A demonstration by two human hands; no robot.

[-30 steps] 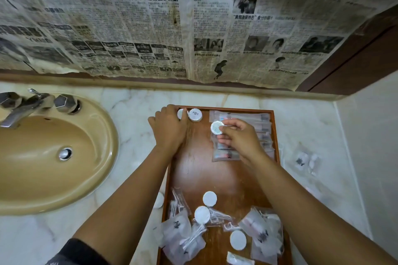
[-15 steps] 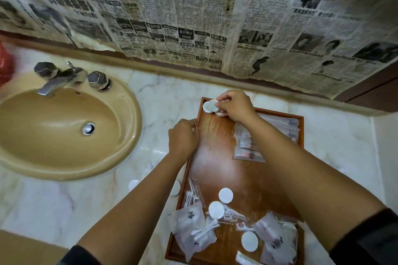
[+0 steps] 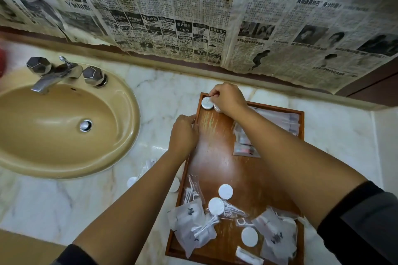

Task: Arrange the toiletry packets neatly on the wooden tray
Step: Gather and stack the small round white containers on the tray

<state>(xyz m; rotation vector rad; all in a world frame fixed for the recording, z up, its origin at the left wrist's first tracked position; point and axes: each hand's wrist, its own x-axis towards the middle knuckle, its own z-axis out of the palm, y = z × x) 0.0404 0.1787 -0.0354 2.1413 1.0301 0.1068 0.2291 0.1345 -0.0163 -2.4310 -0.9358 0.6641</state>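
Observation:
A wooden tray (image 3: 212, 146) lies on the marble counter right of the sink. My right hand (image 3: 228, 99) is at the tray's far left corner, its fingers pinching a round white packet (image 3: 207, 103) beside another one partly hidden under the hand. My left hand (image 3: 183, 133) grips the tray's left rim. Flat clear packets (image 3: 246, 149) lie stacked along the tray's far right side. At the near end lie three round white packets (image 3: 225, 191) and several loose clear packets (image 3: 189, 219) of picks and small items, jumbled together.
A tan sink (image 3: 64, 127) with a chrome tap (image 3: 58, 73) fills the left. Old newspaper (image 3: 193, 17) covers the wall behind. A few round and clear packets (image 3: 131, 181) lie on the counter left of the tray, partly behind my left arm.
My right hand carried a round packet from the tray's far right side to the far left corner. My left hand drew back from that corner to the tray's left rim. The view swung left.

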